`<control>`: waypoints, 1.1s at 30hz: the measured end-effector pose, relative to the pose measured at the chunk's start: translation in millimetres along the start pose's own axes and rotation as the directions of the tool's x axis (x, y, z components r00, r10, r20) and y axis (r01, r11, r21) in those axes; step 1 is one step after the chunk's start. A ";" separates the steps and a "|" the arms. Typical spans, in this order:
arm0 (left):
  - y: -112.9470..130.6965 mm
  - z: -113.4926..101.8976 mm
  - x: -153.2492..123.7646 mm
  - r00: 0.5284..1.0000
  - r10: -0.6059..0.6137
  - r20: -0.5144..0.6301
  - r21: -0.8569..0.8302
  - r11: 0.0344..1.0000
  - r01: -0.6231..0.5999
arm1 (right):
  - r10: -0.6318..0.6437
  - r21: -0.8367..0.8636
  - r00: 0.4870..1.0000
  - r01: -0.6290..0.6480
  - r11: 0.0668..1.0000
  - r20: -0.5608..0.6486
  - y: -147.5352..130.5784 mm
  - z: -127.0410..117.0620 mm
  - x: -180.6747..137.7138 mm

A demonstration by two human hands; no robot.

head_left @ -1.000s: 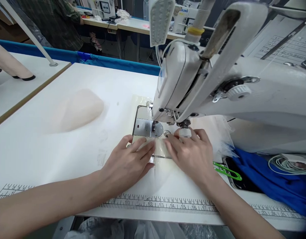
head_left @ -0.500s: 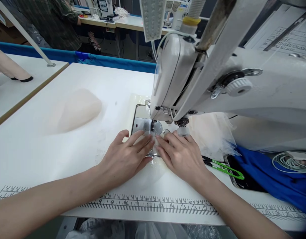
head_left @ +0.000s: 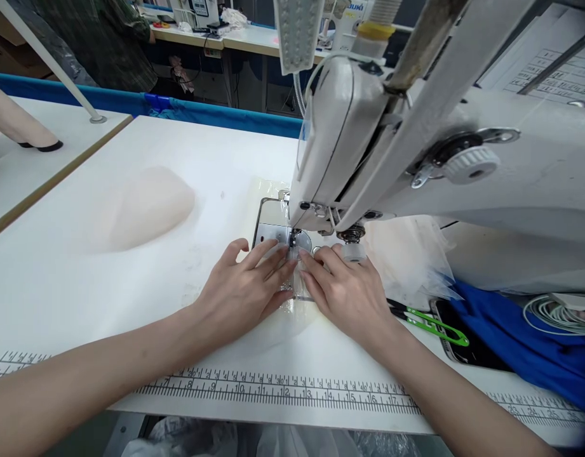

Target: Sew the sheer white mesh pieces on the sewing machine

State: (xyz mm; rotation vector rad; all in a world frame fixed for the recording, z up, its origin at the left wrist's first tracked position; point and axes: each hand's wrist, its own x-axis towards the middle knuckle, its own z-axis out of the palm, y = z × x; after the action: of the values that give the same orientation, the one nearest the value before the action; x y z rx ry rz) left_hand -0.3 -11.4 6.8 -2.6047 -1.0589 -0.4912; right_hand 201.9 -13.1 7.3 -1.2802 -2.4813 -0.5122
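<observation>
A white sewing machine fills the right half of the view, its needle over a metal plate. A thin pale piece of fabric lies in front of the plate. My left hand rests flat on it with fingers stretched toward the needle. My right hand lies flat beside it, fingertips almost touching the left ones just below the presser foot. Both hands press the fabric down and grip nothing.
A pale moulded cup lies on the white table at the left. Green thread snips, a dark phone and blue cloth sit at the right. A printed ruler runs along the front edge. A person stands at the far left.
Both hands have slid forward toward the needle with the fabric, and their fingertips have come closer together.
</observation>
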 end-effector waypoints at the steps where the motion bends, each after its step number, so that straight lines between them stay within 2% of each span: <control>1: -0.4 0.5 0.3 1.000 -0.002 -0.002 -0.002 1.000 0.002 | 0.002 0.000 1.000 -0.002 1.000 0.001 0.0 0.0 0.3; 23: -0.3 0.4 2.2 0.999 -0.037 0.014 -0.015 0.999 0.037 | 0.015 -0.060 0.998 -0.011 0.998 0.064 -0.6 0.2 1.1; 33: -4.7 6.9 5.4 0.999 -0.043 0.007 -0.043 0.998 0.044 | 0.020 -0.119 0.998 -0.013 0.993 0.060 3.0 5.3 4.3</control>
State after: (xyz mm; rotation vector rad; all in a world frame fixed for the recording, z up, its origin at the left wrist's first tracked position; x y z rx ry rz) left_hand 1.4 -2.2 3.4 -2.6270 -1.1213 -0.5219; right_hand 201.4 -6.0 5.0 -1.3789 -2.5211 -0.6337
